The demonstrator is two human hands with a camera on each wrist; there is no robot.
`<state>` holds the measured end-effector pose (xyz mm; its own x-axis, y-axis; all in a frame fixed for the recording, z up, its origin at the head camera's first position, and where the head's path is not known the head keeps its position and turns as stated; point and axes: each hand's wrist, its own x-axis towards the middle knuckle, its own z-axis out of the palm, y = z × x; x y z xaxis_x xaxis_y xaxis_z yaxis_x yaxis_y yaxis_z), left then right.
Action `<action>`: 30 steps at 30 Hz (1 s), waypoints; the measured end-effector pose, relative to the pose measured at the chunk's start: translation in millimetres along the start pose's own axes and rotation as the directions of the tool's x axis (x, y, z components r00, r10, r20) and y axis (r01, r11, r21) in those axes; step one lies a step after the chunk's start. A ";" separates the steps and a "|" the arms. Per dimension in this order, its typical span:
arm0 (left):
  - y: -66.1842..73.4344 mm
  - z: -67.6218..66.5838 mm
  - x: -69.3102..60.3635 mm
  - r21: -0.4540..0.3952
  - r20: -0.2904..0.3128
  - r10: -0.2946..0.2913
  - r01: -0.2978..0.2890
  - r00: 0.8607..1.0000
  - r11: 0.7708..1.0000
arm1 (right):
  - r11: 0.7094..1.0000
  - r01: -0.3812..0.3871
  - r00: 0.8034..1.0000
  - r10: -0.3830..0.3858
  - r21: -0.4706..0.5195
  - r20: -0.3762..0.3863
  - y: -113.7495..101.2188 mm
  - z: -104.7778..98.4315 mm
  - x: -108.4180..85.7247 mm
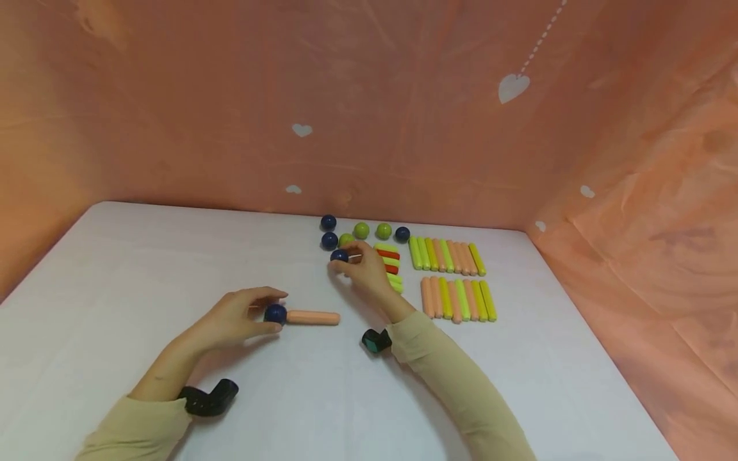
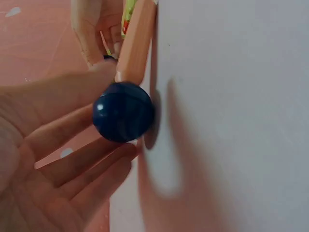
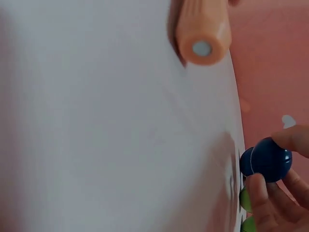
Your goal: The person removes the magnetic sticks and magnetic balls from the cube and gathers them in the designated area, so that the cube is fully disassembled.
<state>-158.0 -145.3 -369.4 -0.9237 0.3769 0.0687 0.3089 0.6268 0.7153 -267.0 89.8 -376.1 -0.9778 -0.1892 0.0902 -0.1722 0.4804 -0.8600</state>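
Observation:
On the white table, a dark blue ball touches the left end of an orange stick. My left hand surrounds this ball, with thumb and fingers spread fairly straight. In the left wrist view the ball sits in front of the fingers, against the stick. Farther back, my right hand pinches another dark blue ball between thumb and fingers. The right wrist view shows this ball near the fingertips, and the stick's free end with a silvery disc.
Behind the right hand lie more blue balls and green balls. Red and yellow-green sticks are partly hidden by that hand. Two rows of coloured sticks lie at the right. An orange cloth hangs behind the table.

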 end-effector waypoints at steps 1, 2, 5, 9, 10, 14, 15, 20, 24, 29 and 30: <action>-0.1 -0.1 -0.7 -0.008 -0.010 -0.002 0.002 1.000 1.000 | 1.000 0.000 1.000 0.000 -0.011 -0.006 0.3 0.7 1.2; -0.1 0.0 -1.3 -0.013 -0.023 -0.003 0.002 1.000 1.000 | 1.000 -0.003 1.000 0.002 -0.019 -0.012 0.7 1.4 2.2; -0.6 1.2 -2.9 -0.033 -0.054 -0.012 0.011 0.998 0.999 | 0.999 -0.006 1.000 0.005 -0.039 -0.025 1.4 3.4 5.0; -1.6 4.1 -3.3 -0.050 -0.088 -0.019 0.015 0.996 0.999 | 0.998 -0.013 1.000 0.012 -0.062 -0.027 1.8 5.3 7.8; -1.6 4.9 -3.2 -0.050 -0.094 -0.024 0.020 0.995 0.999 | 0.998 -0.015 1.000 0.013 -0.067 -0.025 1.8 5.5 8.3; -0.6 7.5 -2.4 -0.049 -0.102 -0.046 0.042 0.994 0.998 | 0.997 -0.022 1.000 0.021 -0.080 -0.013 1.8 5.4 9.8; -0.2 8.0 -2.1 -0.048 -0.099 -0.056 0.051 0.994 0.998 | 0.996 -0.022 1.000 0.021 -0.082 -0.011 1.7 5.0 9.9; 0.1 9.1 0.0 -0.055 -0.075 -0.094 0.090 0.993 0.994 | 0.998 -0.006 1.000 0.006 -0.058 -0.013 2.2 0.6 5.7; -0.8 9.0 2.1 -0.072 -0.058 -0.135 0.130 0.989 0.989 | 0.999 0.045 0.999 -0.045 -0.021 -0.021 1.9 -6.0 -5.7; 0.4 9.8 5.6 -0.084 -0.059 -0.156 0.150 0.986 0.985 | 0.996 0.093 0.988 -0.092 -0.003 0.125 0.6 -13.2 -26.0; 0.8 10.1 6.3 -0.084 -0.060 -0.156 0.151 0.986 0.985 | 0.995 0.097 0.978 -0.094 -0.006 0.185 0.4 -14.2 -30.3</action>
<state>-161.3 -135.5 -375.4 -0.9725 0.2327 -0.0025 0.1457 0.6169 0.7735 -239.1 107.8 -372.0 -0.9182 -0.3888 0.0764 -0.2672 0.4652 -0.8439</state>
